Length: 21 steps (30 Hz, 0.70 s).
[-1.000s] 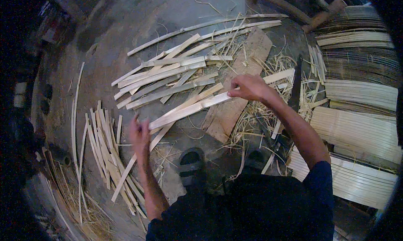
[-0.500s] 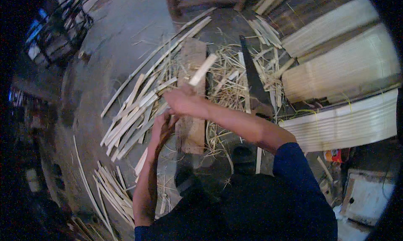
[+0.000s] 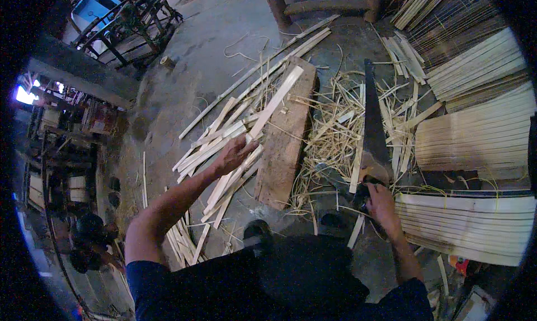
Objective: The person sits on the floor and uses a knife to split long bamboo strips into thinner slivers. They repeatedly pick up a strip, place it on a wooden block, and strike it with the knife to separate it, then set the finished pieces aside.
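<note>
My left hand (image 3: 234, 155) is closed round the lower end of a pale, flat bamboo strip (image 3: 284, 95). The strip slants up and away, its far part over a thick wooden plank (image 3: 286, 147) on the floor. To the right, my right hand (image 3: 384, 208) is closed at the wooden handle of a handsaw (image 3: 373, 111). The saw's dark blade points away from me across a heap of shavings. Part of the handle is hidden by my fingers, and a dark patch beside them is hard to make out.
Split bamboo strips (image 3: 215, 139) lie left of the plank. Thin shavings (image 3: 335, 125) are heaped on its right. Slatted bamboo mats (image 3: 470, 220) lie along the right side. A wooden stool or frame (image 3: 324, 6) stands at the far end; my feet (image 3: 257, 231) are close to the plank.
My hands were together over the plank's left edge; now they are far apart. The right has moved to the saw handle, while the left keeps a strip. The view has shifted left.
</note>
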Each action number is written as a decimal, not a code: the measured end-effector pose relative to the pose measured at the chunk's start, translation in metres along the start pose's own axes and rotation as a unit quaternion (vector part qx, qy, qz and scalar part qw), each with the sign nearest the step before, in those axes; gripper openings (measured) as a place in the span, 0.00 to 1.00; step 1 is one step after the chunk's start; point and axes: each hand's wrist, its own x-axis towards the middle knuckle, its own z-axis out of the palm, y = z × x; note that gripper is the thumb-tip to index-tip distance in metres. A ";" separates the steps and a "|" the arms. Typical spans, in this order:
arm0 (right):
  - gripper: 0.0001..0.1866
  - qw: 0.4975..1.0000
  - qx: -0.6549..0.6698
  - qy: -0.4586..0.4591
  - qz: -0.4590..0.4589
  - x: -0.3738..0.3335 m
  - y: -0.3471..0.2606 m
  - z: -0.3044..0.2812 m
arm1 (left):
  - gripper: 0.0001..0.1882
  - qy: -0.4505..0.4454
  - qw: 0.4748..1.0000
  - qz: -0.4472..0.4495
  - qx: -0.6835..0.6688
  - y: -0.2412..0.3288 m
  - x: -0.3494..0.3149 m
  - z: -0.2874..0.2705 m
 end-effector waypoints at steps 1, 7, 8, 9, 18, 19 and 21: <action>0.24 1.000 -0.018 -0.018 -0.002 -0.001 0.000 -0.004 | 0.25 0.010 1.000 0.000 0.024 0.006 0.007 0.011; 0.32 0.996 0.088 -0.012 0.028 0.009 0.019 0.017 | 0.24 0.051 0.993 0.027 0.106 -0.001 0.035 0.061; 0.30 0.988 0.119 0.006 0.098 0.007 0.007 0.002 | 0.23 0.053 0.991 0.023 0.121 0.007 0.036 0.068; 0.29 0.975 0.147 0.022 0.166 0.005 -0.009 -0.020 | 0.23 0.051 0.993 0.025 0.104 0.013 0.036 0.069; 0.19 0.868 0.417 0.127 0.238 -0.009 -0.110 -0.121 | 0.22 0.177 0.980 0.086 -0.009 -0.017 0.051 0.097; 0.20 0.878 0.409 0.136 0.207 -0.007 -0.115 -0.117 | 0.22 0.193 0.977 0.090 0.002 -0.016 0.051 0.097; 0.21 0.901 0.375 0.189 0.107 0.004 -0.120 -0.095 | 0.21 0.172 0.983 0.025 0.052 -0.018 0.051 0.099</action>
